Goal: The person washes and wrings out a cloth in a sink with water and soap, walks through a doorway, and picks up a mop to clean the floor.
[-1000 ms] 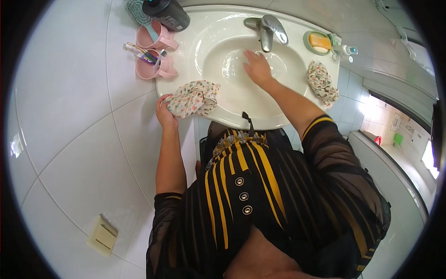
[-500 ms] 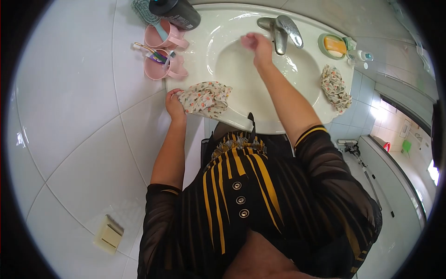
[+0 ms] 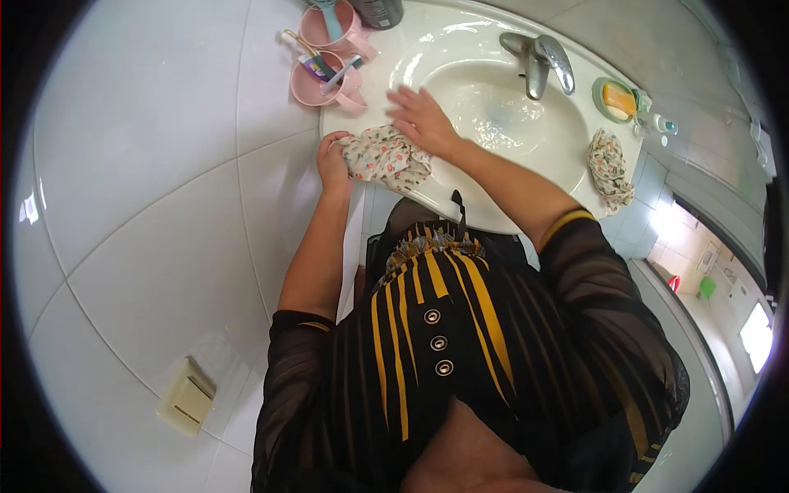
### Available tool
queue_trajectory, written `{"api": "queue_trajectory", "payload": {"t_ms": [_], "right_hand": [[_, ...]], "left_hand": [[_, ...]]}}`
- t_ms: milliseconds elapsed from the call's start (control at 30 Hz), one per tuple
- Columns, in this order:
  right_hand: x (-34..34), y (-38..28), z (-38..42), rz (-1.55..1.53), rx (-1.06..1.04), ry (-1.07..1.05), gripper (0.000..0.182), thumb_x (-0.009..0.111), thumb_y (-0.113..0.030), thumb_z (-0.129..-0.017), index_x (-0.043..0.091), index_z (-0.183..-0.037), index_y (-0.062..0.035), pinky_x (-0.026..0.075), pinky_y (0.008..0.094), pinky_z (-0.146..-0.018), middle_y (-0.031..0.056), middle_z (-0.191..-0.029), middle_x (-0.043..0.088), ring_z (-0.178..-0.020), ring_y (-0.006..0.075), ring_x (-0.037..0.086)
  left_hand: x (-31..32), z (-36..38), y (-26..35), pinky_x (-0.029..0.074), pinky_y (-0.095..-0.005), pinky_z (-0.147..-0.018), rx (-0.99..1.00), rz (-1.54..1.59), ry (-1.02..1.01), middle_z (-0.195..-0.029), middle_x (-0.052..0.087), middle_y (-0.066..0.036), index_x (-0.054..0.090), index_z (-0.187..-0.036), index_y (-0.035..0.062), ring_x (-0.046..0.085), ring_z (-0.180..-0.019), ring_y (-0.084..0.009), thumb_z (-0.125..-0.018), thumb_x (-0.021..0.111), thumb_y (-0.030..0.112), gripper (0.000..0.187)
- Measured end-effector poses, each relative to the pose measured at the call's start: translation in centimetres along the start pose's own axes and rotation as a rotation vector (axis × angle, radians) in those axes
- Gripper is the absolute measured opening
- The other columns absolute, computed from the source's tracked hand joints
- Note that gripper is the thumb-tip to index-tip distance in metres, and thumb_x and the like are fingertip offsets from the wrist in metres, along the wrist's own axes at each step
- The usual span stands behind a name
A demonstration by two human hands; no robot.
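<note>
A crumpled floral cloth [image 3: 385, 160], white with small red and green flowers, lies on the sink's front left ledge. My left hand [image 3: 333, 163] grips its left end, fingers curled at the fabric. Over the cloth's upper right edge, my right hand [image 3: 425, 125] is stretched out with fingers spread, holding nothing. The white basin [image 3: 542, 152] is to the right of that hand, with rippled, shining water at its bottom. A chrome faucet [image 3: 537, 70] stands at the back of the basin.
Two pink cups [image 3: 306, 85] stand at the left, the nearer holding toothbrushes and a tube. Behind them is a dark bottle [image 3: 380, 11]. On the right rim sit a soap dish [image 3: 604, 100] with orange soap, a small bottle [image 3: 662, 125] and a second floral cloth [image 3: 609, 171].
My right hand has moved from beside the faucet left and down to the floral cloth, its fingers spreading. Rippling water now shows in the basin. The view has shifted slightly.
</note>
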State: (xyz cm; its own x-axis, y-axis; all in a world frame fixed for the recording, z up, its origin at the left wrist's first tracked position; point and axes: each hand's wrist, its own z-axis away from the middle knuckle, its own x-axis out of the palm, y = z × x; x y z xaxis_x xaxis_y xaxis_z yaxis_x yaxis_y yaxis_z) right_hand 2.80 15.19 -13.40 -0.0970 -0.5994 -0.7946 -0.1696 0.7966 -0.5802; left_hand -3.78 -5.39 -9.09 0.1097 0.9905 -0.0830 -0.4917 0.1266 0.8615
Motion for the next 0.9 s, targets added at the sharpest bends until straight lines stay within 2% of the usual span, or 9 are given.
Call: {"api": "queue_trajectory", "payload": {"t_ms": [33, 100, 167, 233, 300, 400, 500, 667, 900], "right_hand": [[-1.2, -0.9, 0.8, 0.006, -0.015, -0.002, 0.059, 0.053, -0.035, -0.084, 0.033, -0.134, -0.0118, 0.019, 0.0420, -0.107, 0.0134, -0.135, 0.036, -0.127, 0.0261, 0.031], [-4.8, -4.1, 2.4, -0.905, 0.375, -0.098, 0.063, 0.061, -0.031, -0.078, 0.036, -0.133, -0.0130, 0.028, 0.0386, -0.103, 0.0148, -0.129, 0.043, -0.120, 0.0299, 0.040], [-7.5, -7.0, 3.2, -0.832, 0.300, -0.125, 0.062, 0.064, -0.029, -0.076, 0.038, -0.131, -0.0120, 0.031, 0.0359, -0.101, 0.0144, -0.128, 0.044, -0.117, 0.0285, 0.042], [-9.2, -7.7, 3.3, -0.756, 0.222, -0.139, 0.062, 0.066, -0.026, -0.075, 0.041, -0.129, -0.0110, 0.033, 0.0332, -0.099, 0.0141, -0.127, 0.045, -0.115, 0.0270, 0.045], [-10.3, -6.6, 2.6, -1.040, 0.355, -0.041, 0.060, 0.069, -0.017, -0.073, 0.044, -0.127, -0.0108, 0.036, 0.0302, -0.096, 0.0111, -0.125, 0.047, -0.113, 0.0205, 0.046], [-12.6, -3.1, 1.2, -0.981, 0.487, 0.261, 0.054, 0.068, -0.015, -0.073, 0.048, -0.123, -0.0114, 0.038, 0.0283, -0.093, 0.0075, -0.120, 0.051, -0.112, 0.0174, 0.046], [-16.2, 3.4, -1.4, -0.463, 0.484, 0.273, 0.053, 0.064, -0.028, -0.076, 0.047, -0.125, -0.0148, 0.035, 0.0322, -0.096, 0.0114, -0.123, 0.049, -0.116, 0.0235, 0.044], [-10.9, 8.4, -5.5, 0.309, 0.662, 0.133, 0.062, 0.063, -0.036, -0.074, 0.039, -0.131, -0.0248, 0.028, 0.0444, -0.100, 0.0177, -0.136, 0.032, -0.127, 0.0306, 0.029], [-3.9, 3.0, -5.7, 0.297, 0.446, 0.142, 0.053, 0.063, -0.024, -0.073, 0.045, -0.122, -0.0291, 0.034, 0.0442, -0.093, 0.0140, -0.128, 0.042, -0.117, 0.0274, 0.042]], "left_hand": [[0.4, 1.3, 1.8, 0.045, -0.0280, -0.077, -0.095, 0.130, -0.077, -0.087, 0.058, -0.012, 0.054, -0.089, -0.0003, 0.056, -0.081, -0.0193, -0.071, 0.039, -0.002, 0.023], [1.5, 2.9, 4.2, 0.045, -0.0275, -0.078, -0.199, 0.261, -0.151, -0.088, 0.058, -0.011, 0.055, -0.088, -0.0004, 0.056, -0.081, -0.0194, -0.070, 0.040, -0.002, 0.023], [3.0, 4.3, 5.2, 0.045, -0.0305, -0.082, -0.147, 0.416, -0.412, -0.093, 0.057, -0.012, 0.053, -0.092, -0.0008, 0.056, -0.084, -0.0215, -0.070, 0.040, -0.001, 0.025], [5.2, 5.0, 6.1, 0.044, -0.0309, -0.083, -0.144, 0.443, -0.434, -0.094, 0.056, -0.011, 0.052, -0.094, 0.0000, 0.055, -0.087, -0.0209, -0.072, 0.043, 0.001, 0.024], [6.3, 4.4, 6.5, 0.043, -0.0314, -0.083, -0.130, 0.465, -0.471, -0.096, 0.056, -0.010, 0.052, -0.097, 0.0008, 0.054, -0.090, -0.0203, -0.074, 0.045, 0.003, 0.024], [5.3, 4.0, 5.9, 0.037, -0.0297, -0.082, 0.038, 0.498, -0.219, -0.103, 0.053, -0.005, 0.050, -0.107, 0.0048, 0.049, -0.096, -0.0151, -0.081, 0.051, 0.014, 0.028], [3.2, 3.4, 5.0, 0.037, -0.0298, -0.081, -0.023, 0.285, 0.053, -0.103, 0.051, -0.004, 0.049, -0.109, 0.0041, 0.049, -0.095, -0.0148, -0.082, 0.050, 0.016, 0.029], [3.8, 1.8, 4.7, 0.040, -0.0295, -0.075, 0.022, 0.204, 0.003, -0.104, 0.051, -0.004, 0.047, -0.113, 0.0031, 0.052, -0.093, -0.0152, -0.083, 0.054, 0.020, 0.035], [5.8, 0.0, 5.4, 0.043, -0.0235, -0.064, -0.085, 0.129, -0.030, -0.093, 0.059, -0.002, 0.051, -0.106, 0.0038, 0.057, -0.073, -0.0112, -0.088, 0.052, 0.024, 0.028]]}}
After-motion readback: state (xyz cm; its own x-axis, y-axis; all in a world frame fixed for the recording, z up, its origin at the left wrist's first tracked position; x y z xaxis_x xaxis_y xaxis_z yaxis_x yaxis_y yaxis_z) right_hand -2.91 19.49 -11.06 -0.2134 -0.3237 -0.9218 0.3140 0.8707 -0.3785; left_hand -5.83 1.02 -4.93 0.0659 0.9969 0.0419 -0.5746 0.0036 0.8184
